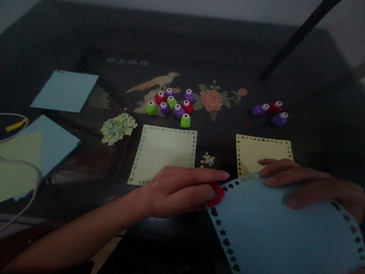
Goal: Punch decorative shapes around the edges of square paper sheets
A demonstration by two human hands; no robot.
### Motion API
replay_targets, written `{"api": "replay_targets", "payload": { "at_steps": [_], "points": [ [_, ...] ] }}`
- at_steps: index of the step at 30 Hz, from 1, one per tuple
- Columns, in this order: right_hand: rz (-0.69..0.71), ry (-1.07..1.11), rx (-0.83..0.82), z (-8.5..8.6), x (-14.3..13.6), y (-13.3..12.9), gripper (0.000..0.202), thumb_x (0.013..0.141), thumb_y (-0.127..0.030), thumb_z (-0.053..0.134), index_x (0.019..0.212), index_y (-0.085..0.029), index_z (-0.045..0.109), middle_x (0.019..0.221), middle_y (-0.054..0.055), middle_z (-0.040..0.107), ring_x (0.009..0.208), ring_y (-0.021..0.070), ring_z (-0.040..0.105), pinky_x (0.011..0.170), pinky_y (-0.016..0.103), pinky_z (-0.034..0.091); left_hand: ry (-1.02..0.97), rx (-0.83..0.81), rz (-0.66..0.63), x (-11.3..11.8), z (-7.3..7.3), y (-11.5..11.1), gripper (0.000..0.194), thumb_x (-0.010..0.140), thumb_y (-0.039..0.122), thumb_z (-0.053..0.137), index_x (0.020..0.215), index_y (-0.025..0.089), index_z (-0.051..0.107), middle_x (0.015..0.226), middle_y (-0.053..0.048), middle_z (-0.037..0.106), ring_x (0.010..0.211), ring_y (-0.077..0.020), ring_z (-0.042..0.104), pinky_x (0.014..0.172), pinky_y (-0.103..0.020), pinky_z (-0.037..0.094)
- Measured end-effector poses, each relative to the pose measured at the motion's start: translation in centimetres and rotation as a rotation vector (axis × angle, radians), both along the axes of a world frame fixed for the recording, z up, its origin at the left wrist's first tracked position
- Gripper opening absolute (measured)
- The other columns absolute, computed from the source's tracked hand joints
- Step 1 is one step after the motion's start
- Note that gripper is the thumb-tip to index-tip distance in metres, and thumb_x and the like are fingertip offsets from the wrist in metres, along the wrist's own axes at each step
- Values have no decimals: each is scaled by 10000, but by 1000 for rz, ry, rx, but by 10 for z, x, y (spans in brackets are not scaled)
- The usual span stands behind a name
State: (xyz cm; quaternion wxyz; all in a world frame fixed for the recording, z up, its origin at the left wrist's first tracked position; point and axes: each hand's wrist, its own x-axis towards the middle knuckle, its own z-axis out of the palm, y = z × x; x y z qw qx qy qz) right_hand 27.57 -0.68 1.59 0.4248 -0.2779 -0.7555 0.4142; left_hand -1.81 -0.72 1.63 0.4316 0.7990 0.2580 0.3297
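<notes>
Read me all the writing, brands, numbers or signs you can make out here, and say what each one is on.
"上": second of four pale characters on the dark tabletop, left of and above the bird picture.
"花": fourth character in that row.
First and third characters: too blurred to read surely.
Loose punches: small dark marks on the white tops, some star-like, no legible lettering.
No other readable text, brands or numbers.
</notes>
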Motion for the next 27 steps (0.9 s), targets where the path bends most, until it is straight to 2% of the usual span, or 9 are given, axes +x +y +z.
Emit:
{"api": "replay_targets", "payload": {
  "at_steps": [3, 7, 10, 16, 21, 27],
  "points": [
    [-21, -7, 2, -1, 1, 0, 234, 870, -458, 549, 952, -342, 736, 1009, -8, 738, 941, 234, 668, 919, 432, 521, -42, 164, 9, 1, -4, 2, 296, 937, 199, 481, 1200, 101, 573, 1098, -128, 715, 899, -184, 709, 767, -256, 597],
    [-29, -2, 2, -2, 1, -1, 223, 840, -470, 586, 953, -352, 738, 1001, -3, 740, 931, 244, 671, 908, 429, 531, -39, 301, 18, 2, -12, 3, 228, 909, 187, 534, 1121, 125, 589, 1135, -141, 699, 981, -205, 693, 808, -291, 601],
    [-23, -7, -3, -2, 2, 0, 224, 837, -481, 587, 947, -359, 739, 988, 3, 742, 924, 248, 678, 899, 430, 536, -115, 398, 29, 2, -15, 3, 208, 866, 187, 616, 1057, 123, 566, 1173, -179, 674, 1026, -196, 677, 829, -280, 591],
    [-32, -6, 10, -2, 1, -1, 228, 839, -490, 580, 933, -358, 739, 982, -8, 743, 905, 241, 682, 894, 431, 541, -190, 370, 49, 4, -14, 1, 250, 830, 167, 675, 1027, 107, 533, 1149, -208, 678, 1031, -167, 675, 842, -234, 570],
    [-74, 14, -3, 0, -2, -3, 202, 832, -463, 600, 914, -347, 744, 968, -4, 746, 895, 237, 683, 890, 417, 544, -141, 375, 52, 2, -11, 0, 265, 820, 162, 686, 1034, 108, 539, 1159, -194, 677, 1048, -162, 667, 857, -238, 565],
    [-11, -3, 24, -2, 2, 2, 226, 836, -470, 583, 954, -354, 738, 988, -4, 745, 911, 242, 685, 887, 424, 549, -106, 383, 76, 3, -9, -1, 251, 828, 183, 680, 1027, 111, 543, 1147, -169, 689, 1028, -146, 675, 862, -219, 558]
  ]
}}
